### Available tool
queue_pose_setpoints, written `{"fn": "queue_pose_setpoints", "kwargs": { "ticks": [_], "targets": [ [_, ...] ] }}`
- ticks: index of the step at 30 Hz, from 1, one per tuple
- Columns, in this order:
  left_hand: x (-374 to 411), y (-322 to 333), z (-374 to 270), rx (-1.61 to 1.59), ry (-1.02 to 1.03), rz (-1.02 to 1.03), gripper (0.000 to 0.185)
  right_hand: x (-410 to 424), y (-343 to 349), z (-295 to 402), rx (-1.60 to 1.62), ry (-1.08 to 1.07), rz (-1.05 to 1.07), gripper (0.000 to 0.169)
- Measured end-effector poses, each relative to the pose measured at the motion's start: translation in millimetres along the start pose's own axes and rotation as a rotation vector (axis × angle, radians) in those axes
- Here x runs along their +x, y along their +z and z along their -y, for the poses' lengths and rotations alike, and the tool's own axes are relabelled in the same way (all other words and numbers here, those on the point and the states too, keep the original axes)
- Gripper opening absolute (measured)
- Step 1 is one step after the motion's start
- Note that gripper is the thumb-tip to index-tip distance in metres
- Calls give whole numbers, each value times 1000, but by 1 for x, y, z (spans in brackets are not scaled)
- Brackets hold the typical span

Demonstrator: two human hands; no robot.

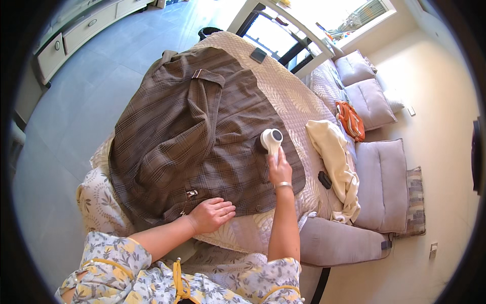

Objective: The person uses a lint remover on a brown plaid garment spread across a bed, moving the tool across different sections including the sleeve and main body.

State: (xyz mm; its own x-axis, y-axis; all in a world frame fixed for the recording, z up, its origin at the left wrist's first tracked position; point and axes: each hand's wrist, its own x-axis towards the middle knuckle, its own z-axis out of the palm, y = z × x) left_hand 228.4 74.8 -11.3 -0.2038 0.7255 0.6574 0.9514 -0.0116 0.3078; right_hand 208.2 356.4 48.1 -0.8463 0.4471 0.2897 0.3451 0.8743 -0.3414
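Observation:
A brown plaid jacket [235, 163] lies spread over a quilted cover [283, 81], one sleeve [201, 114] folded across its middle. My right hand [280, 170] grips the handle of a white fabric shaver [272, 140], whose round head is at the jacket's right part. Whether that head touches the cloth is hard to tell. My left hand [213, 215] rests flat on the jacket's near edge, fingers together and pointing right. Just above it, a small shiny metal piece [192, 193] shows on the cloth.
To the right lie a cream garment [334, 163], a small black object [324, 179] and an orange bag [350, 121]. Grey cushions [379, 186] line the wall side. A dark flat object [258, 55] sits on the cover's far end. White drawers [91, 28] stand across the tiled floor [95, 91].

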Motion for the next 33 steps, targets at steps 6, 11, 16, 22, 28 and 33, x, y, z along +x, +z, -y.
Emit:
{"fn": "queue_pose_setpoints", "kwargs": {
  "ticks": [6, 11, 16, 22, 28, 33],
  "targets": [
    [-2, 10, -1, 40, 3, -20, 24, -140, -64, 57, 204, 77, 275, 53],
    [-5, 10, -1, 59, 6, -11, 24, -141, -42, 63, 242, 129, 226, 53],
    [-7, 8, -1, 68, 9, 10, 23, -77, 0, 67, 208, 83, 167, 55],
    [-2, 4, -3, 29, 9, 20, 25, -36, 10, 82, 210, 107, 212, 55],
    [-10, 9, -13, 98, -29, 11, 26, -124, -36, 75, 325, 75, 389, 55],
    [-9, 10, -14, 70, -30, 1, 25, -170, -56, 71, 347, 148, 410, 53]
  ]
}}
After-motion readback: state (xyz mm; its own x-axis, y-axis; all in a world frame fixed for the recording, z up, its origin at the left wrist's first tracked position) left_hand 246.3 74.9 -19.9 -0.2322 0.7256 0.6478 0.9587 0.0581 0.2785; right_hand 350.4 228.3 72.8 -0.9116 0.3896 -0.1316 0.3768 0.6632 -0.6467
